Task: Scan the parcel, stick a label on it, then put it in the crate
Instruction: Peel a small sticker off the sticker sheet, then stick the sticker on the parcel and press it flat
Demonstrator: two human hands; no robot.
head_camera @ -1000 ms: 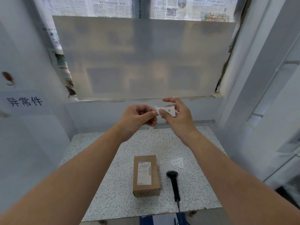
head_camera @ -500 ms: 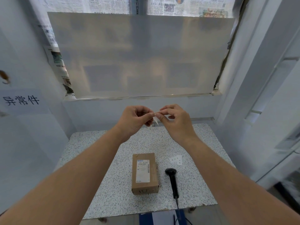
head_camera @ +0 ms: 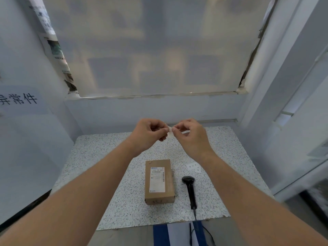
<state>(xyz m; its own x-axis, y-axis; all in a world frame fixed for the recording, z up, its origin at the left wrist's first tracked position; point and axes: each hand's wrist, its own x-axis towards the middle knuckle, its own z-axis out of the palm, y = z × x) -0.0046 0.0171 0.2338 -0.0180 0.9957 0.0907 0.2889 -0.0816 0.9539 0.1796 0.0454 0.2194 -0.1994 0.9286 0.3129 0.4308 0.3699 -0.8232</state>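
Head view shows the parcel (head_camera: 159,181), a small cardboard box, lying flat on the worktop (head_camera: 106,174) beside the scanner (head_camera: 190,189); likely light and stiff, best gripped across its long sides. Above it, the left hand (head_camera: 149,134) and right hand (head_camera: 190,134) pinch a small, flimsy label (head_camera: 170,129) between their fingertips.

A speckled stone table (head_camera: 110,174) fills the lower middle of the frame, set in a pale blue-white alcove. Above it, across the upper middle, a wide frosted window (head_camera: 156,47) lets in soft, even daylight. Newspaper sheets (head_camera: 55,50) line its left edge. On the left wall (head_camera: 26,148), a sign (head_camera: 19,99) carries dark Chinese characters. A white frame (head_camera: 276,71) rises at right.
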